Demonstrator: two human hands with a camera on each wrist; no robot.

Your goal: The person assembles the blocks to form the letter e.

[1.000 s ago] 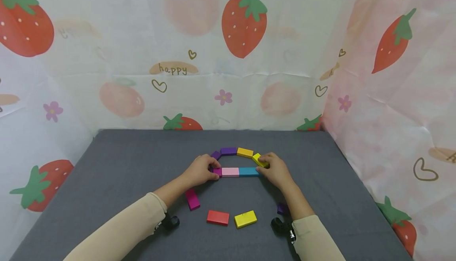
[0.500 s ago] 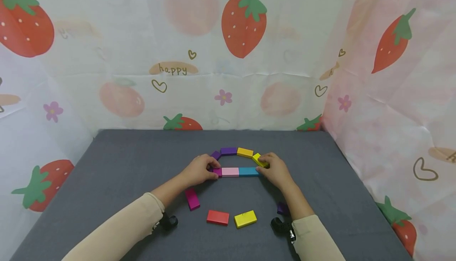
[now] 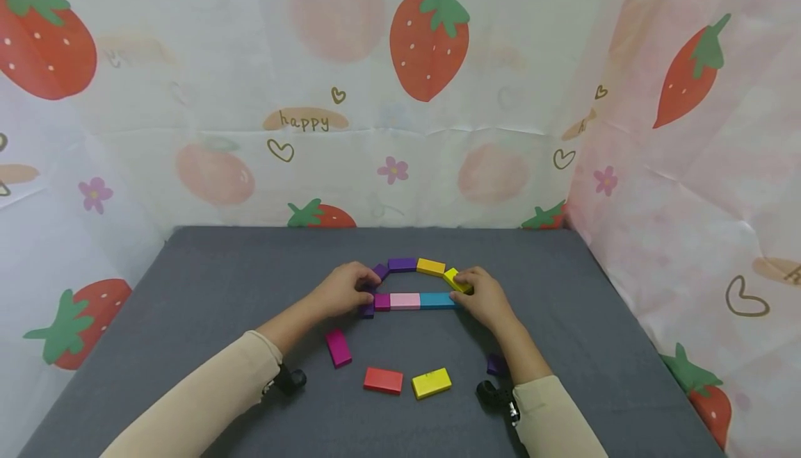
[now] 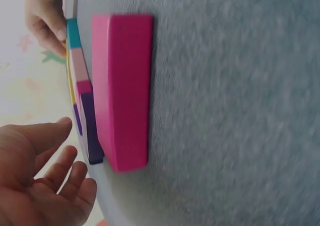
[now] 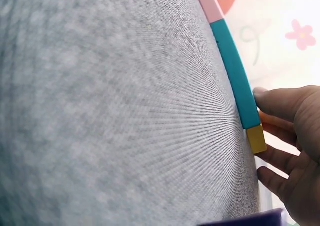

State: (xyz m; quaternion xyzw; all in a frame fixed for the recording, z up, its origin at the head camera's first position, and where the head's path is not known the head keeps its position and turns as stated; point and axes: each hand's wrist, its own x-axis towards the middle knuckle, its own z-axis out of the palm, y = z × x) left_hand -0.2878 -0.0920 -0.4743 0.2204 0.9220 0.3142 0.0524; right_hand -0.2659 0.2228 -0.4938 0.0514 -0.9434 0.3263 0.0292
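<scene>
My left hand (image 3: pixel 341 291) has its fingers loosely spread, at the left end of a straight row of blocks. The row runs from a magenta block (image 3: pixel 382 302) through a pink block (image 3: pixel 405 301) to a blue block (image 3: pixel 437 300). A dark purple block (image 4: pixel 91 128) stands beside its left end. My right hand (image 3: pixel 484 298) curls round the yellow end block (image 5: pixel 256 139) at the right, thumb tip close to the blue block. Beyond the row, an arc holds purple blocks (image 3: pixel 402 265), an orange-yellow block (image 3: pixel 430 267) and a bright yellow block (image 3: pixel 455 279), partly hidden by right fingers.
Nearer on the grey cloth (image 3: pixel 250 270) lie a loose magenta block (image 3: pixel 338 349), a red block (image 3: pixel 383 381) and a yellow block (image 3: pixel 431 383). One purple block (image 3: pixel 497 365) sits beside the right forearm. Strawberry-print curtains (image 3: pixel 400 187) border the table's back and sides.
My left hand has let go of the row's left end and drawn back to the left, uncovering the magenta block and part of a purple one. My right hand has stayed in place.
</scene>
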